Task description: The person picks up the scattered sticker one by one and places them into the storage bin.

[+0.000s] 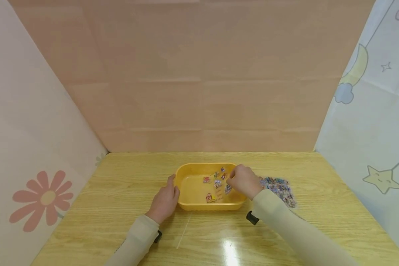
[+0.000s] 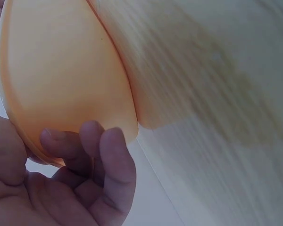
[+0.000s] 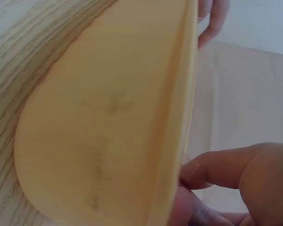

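A yellow plastic tub (image 1: pixel 189 190) stands on the table with small colourful printed cutouts (image 1: pixel 217 183) scattered inside, mostly in its right half. At its left end, my left hand (image 1: pixel 164 201) grips the rim; in the left wrist view its curled fingers (image 2: pixel 115 155) lie against the outer wall. My right hand (image 1: pixel 245 181) reaches over the right rim, fingers pointing down inside, close above a cutout. In the right wrist view the thumb and forefinger (image 3: pixel 221 167) come together behind the rim (image 3: pixel 179 117). I cannot tell whether they pinch a cutout, as the tub wall hides the tips.
A flat heap of similar colourful cutouts (image 1: pixel 279 190) lies right of the tub, partly behind my right forearm. The wooden table (image 1: pixel 133 170) ends at a pinkish-brown back panel (image 1: pixel 203 103). White printed side panels (image 1: pixel 379 129) stand at left and right.
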The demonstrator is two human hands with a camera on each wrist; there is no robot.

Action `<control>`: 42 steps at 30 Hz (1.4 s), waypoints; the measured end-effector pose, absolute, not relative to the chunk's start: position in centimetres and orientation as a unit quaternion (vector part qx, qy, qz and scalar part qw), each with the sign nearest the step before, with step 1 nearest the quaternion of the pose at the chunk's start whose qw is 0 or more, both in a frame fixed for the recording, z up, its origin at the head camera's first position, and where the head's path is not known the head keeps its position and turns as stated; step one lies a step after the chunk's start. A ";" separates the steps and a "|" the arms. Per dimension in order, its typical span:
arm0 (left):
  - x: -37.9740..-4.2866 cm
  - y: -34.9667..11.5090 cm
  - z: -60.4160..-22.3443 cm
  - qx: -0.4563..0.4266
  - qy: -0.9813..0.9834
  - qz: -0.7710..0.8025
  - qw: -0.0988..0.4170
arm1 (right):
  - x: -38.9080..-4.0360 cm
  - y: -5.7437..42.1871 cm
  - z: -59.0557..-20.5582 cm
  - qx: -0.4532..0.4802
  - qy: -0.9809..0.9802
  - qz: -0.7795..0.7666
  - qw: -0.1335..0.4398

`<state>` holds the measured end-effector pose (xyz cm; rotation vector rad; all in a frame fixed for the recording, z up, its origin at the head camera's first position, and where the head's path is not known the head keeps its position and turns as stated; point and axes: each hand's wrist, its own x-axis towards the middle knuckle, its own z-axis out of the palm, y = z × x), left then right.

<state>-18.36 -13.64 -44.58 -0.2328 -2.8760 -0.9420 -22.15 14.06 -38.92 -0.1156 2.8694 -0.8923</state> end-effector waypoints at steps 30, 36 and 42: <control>-18.5 -13.5 -44.3 -0.056 -0.946 -0.318 0.034 | -24.2 11.3 -38.9 -0.058 0.971 -0.192 0.133; -18.5 -13.4 -44.3 -0.062 -0.945 -0.318 0.047 | -24.7 11.2 -38.8 -0.061 0.970 -0.173 0.161; -18.5 -13.4 -44.3 -0.059 -0.946 -0.316 0.045 | -25.2 11.0 -39.2 -0.052 0.972 -0.146 0.179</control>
